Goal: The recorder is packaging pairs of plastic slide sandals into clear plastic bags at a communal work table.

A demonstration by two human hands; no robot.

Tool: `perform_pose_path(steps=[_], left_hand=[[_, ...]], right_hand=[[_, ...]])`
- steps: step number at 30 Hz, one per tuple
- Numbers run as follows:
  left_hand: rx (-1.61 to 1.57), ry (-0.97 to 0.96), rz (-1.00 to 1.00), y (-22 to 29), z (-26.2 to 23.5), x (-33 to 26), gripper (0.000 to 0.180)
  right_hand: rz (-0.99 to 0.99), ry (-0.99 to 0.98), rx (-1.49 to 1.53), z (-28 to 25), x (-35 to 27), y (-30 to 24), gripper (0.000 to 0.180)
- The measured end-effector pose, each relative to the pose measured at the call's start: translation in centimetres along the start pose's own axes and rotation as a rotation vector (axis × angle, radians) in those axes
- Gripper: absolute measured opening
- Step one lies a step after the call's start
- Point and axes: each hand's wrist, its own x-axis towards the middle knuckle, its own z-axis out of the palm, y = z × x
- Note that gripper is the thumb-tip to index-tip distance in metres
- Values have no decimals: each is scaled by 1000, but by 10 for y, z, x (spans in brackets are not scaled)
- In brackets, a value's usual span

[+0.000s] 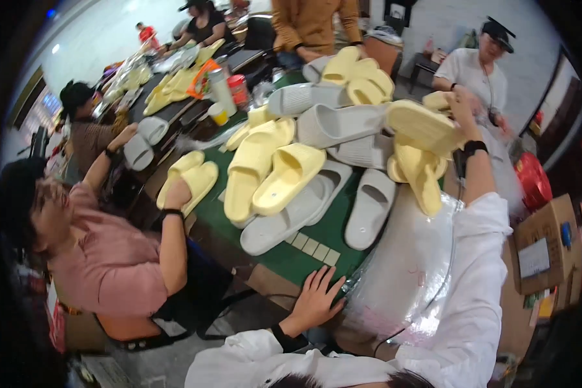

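Note:
My left hand (315, 301) lies flat with its fingers spread at the near edge of the green-topped table (279, 264). Just beyond its fingertips is a row of small pale square labels (313, 248), and a stack of clear plastic bags (401, 265) lies to its right. My right hand (462, 110) reaches far right and grips a yellow slipper (423, 126), raised with its sole edge tilted. Beneath it are more yellow slippers (422, 174). A grey slipper (370, 210) sits between the bags and a heap of yellow slippers (290, 178) and grey slippers (339, 124).
At left a co-worker in pink (119, 271) handles yellow slippers (191, 181) and grey slippers (145, 142). Other people stand or sit around the tables. A white bottle (221, 94), a red jar (238, 90) and a yellow cup (218, 114) stand farther back. A cardboard box (553, 226) is at right.

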Motion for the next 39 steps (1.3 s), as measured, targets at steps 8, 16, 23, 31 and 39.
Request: perform_pose_path(steps=[8, 16, 23, 31, 39], left_hand=[[-55, 3, 18, -1, 7, 7, 52], [-24, 7, 28, 0, 9, 6, 52], [-18, 8, 72, -3, 17, 8, 52], [-8, 72, 94, -1, 8, 7, 50], [3, 100, 65, -4, 17, 4, 52]], right_hand=[[-106, 481, -734, 36, -52, -24, 44], [-561, 312, -51, 99, -124, -80, 39], [-1306, -107, -79, 129, -284, -192, 39], [-581, -294, -608, 179, -260, -188, 60], [-124, -800, -450, 217, -235, -202, 70]])
